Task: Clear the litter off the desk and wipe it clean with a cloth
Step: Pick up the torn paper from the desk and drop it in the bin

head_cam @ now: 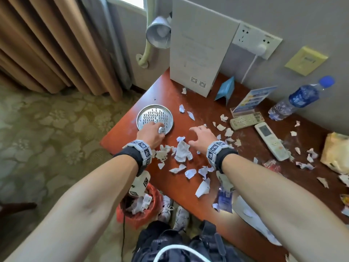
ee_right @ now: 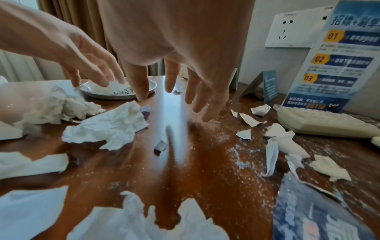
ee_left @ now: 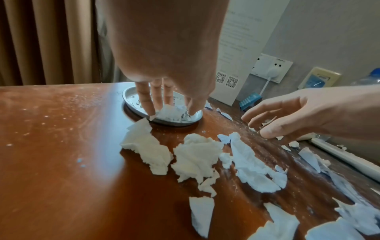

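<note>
Torn white paper and tissue scraps (head_cam: 182,152) (ee_left: 193,159) (ee_right: 109,126) litter the red-brown desk (head_cam: 170,95). A round perforated metal plate (head_cam: 139,118) (ee_left: 174,124) (ee_right: 115,97) sits near the desk's far left corner. My left hand (head_cam: 157,127) (ee_left: 169,108) reaches into the plate, its fingers and thumb pinching a crumpled paper wad (ee_left: 172,113) (ee_right: 102,86) that lies in it. My right hand (head_cam: 198,135) (ee_left: 267,123) (ee_right: 176,97) hovers just above the desk right of the plate. Its fingers are spread and hold nothing. White dust (ee_right: 236,155) speckles the wood.
A red-lined bin (head_cam: 139,207) holding paper stands on the floor by the desk's near left corner. Two remotes (head_cam: 245,121) (head_cam: 272,141), a water bottle (head_cam: 300,99), a white sign card (head_cam: 196,59) and a leaflet stand (head_cam: 253,100) line the back. A yellow bag (head_cam: 336,154) lies far right.
</note>
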Tool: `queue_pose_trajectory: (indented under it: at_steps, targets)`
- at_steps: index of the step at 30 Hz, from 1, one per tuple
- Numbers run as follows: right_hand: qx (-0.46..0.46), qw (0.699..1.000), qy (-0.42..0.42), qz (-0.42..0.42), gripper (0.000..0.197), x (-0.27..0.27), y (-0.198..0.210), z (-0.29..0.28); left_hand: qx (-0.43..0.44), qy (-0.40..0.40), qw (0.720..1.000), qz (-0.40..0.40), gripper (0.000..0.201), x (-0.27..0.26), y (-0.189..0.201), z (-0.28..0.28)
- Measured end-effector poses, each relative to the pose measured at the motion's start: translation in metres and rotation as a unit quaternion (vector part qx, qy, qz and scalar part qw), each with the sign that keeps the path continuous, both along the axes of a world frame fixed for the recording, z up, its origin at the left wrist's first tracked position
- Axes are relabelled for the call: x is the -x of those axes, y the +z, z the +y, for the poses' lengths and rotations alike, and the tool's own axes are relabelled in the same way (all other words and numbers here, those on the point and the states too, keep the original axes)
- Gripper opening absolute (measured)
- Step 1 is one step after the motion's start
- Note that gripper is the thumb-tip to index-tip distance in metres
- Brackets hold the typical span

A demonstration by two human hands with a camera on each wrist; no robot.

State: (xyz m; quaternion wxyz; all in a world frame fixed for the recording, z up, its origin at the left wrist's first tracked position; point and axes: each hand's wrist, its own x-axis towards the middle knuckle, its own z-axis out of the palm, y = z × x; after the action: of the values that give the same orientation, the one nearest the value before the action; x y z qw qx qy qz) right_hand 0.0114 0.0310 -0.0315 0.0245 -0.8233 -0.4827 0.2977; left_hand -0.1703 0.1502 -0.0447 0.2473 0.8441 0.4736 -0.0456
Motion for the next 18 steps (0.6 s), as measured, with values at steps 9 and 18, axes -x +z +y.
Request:
queue_pose_trajectory:
  at_steps: [9,18]
  targets:
    - [-0.004,1.0,-0.017,0.007,0.052,-0.004,-0.009,-0.004,-0.017,-0.002,1.0,-0.004,0.023,-0.007,-0.002,0.009]
    - [0.008,1.0,0.009,-0.013,0.055,-0.008,-0.004,-0.006,-0.012,0.021,0.998,-0.063,0.027,-0.012,0.016,0.001]
